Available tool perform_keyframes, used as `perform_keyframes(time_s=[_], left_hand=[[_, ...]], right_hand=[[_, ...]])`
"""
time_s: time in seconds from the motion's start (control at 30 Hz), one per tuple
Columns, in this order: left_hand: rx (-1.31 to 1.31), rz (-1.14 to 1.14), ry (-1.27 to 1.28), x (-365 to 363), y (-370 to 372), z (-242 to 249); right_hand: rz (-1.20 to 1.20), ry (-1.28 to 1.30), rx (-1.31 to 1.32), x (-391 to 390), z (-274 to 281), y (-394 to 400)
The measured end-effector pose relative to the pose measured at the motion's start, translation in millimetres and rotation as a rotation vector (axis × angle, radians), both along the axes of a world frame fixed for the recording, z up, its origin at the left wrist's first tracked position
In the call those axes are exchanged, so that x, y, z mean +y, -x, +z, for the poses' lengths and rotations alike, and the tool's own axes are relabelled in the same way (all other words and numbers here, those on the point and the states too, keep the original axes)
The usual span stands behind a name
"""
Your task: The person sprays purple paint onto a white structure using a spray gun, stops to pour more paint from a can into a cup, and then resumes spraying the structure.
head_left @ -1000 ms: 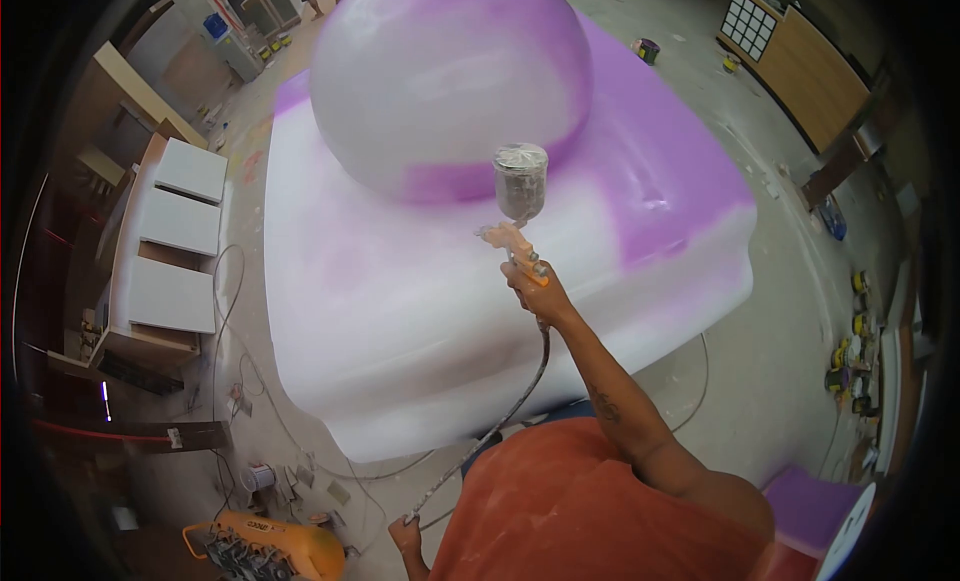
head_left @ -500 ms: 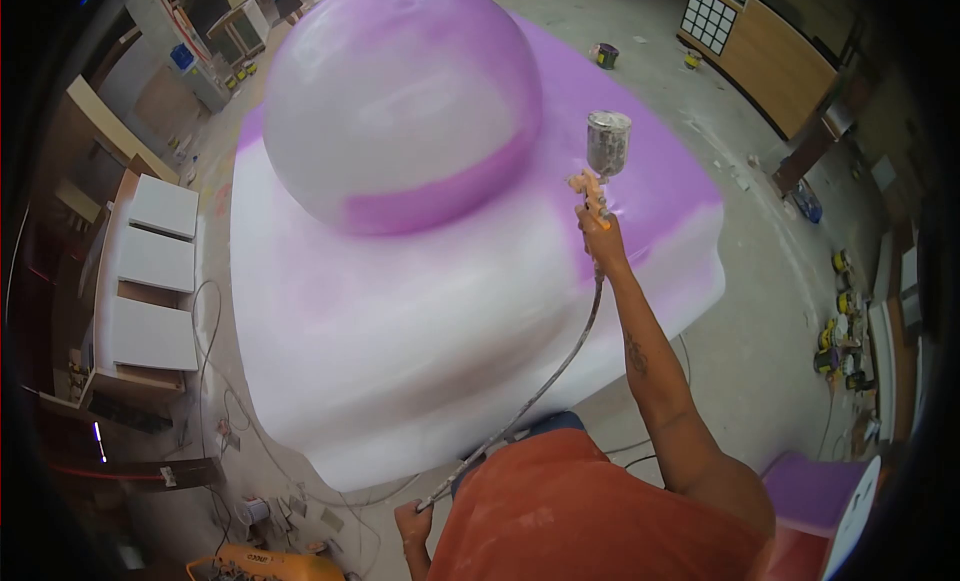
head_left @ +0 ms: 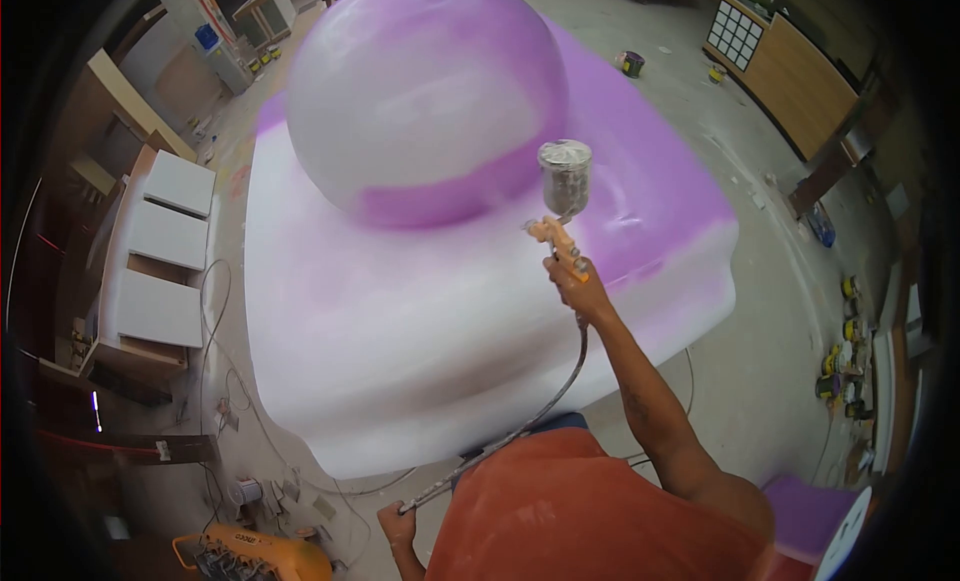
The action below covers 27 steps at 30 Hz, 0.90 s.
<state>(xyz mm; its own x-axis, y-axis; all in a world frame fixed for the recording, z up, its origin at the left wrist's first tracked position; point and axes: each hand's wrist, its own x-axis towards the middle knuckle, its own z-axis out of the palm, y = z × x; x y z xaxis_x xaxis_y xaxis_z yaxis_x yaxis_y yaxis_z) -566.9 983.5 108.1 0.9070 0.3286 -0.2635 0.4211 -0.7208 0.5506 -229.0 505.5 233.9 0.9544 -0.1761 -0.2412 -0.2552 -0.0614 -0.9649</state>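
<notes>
My right hand [head_left: 580, 287] is wrapped round the handle of a spray gun [head_left: 558, 243], which has a paint-spattered metal cup [head_left: 566, 179] on top. The gun is held over a large white shape [head_left: 340, 311] that is partly coated purple, its nozzle turned to the left. On that base rests a big ball [head_left: 420, 111], grey-white with purple along its lower edge and upper part. From the gun's handle an air hose [head_left: 560, 391] curves down to my left hand [head_left: 398, 524], which is closed round it low in view, beside my orange shirt.
White panels [head_left: 165, 243] lie on a wooden cabinet at the left. A yellow air compressor [head_left: 265, 551] stands at the lower left, with cables across the floor. Paint cans [head_left: 832, 361] line the right side, near a purple drum [head_left: 805, 511]. A wooden counter [head_left: 780, 76] is at the back right.
My right hand has moved the spray gun left and slightly down, from over the purple area towards the white. The left hand keeps its hold on the hose. The view has shifted a little.
</notes>
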Motion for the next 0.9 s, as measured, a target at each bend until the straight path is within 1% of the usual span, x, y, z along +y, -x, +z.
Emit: perform_keyframes(time_s=[0.17,0.27,0.33,0.37,0.43,0.5,0.63,0.67,0.73,0.77,0.83,0.9], left_hand=[[0.007,0.046,-0.028,34.2,18.3,5.7],[0.001,0.047,-0.038,36.2,18.6,10.9],[0.02,0.021,-0.043,35.5,15.8,8.8],[0.018,0.024,-0.039,31.4,14.6,7.8],[0.011,-0.041,-0.032,23.8,5.5,8.0],[0.007,-0.083,-0.014,9.4,-6.7,11.1],[0.033,-0.21,0.023,-24.7,-31.4,10.3],[0.029,-0.222,0.025,-35.3,-37.0,13.2],[0.04,-0.264,0.075,-59.9,-49.4,30.8],[0.043,-0.273,0.095,-67.2,-52.1,31.8],[0.015,-0.29,0.089,-75.5,-52.8,28.3],[-0.018,-0.3,0.082,-77.0,-51.5,24.5]], right_hand=[[0.194,-0.094,-0.029,71.1,20.5,5.0],[0.256,-0.123,-0.061,84.9,23.3,0.3],[0.259,-0.103,-0.049,80.8,32.1,-1.7],[0.204,-0.042,-0.065,72.5,33.4,-1.7],[0.11,0.043,-0.063,51.4,33.2,-4.2],[0.022,0.047,-0.062,19.6,25.1,-9.6],[-0.2,0.107,-0.063,-45.2,30.6,-24.4],[-0.212,0.109,-0.067,-65.4,25.4,-33.3],[-0.291,0.234,-0.2,-98.0,19.2,-52.5],[-0.296,0.233,-0.202,-108.7,20.8,-60.8],[-0.395,0.284,-0.221,-117.7,29.3,-70.4],[-0.384,0.295,-0.258,-113.9,29.8,-69.9]])
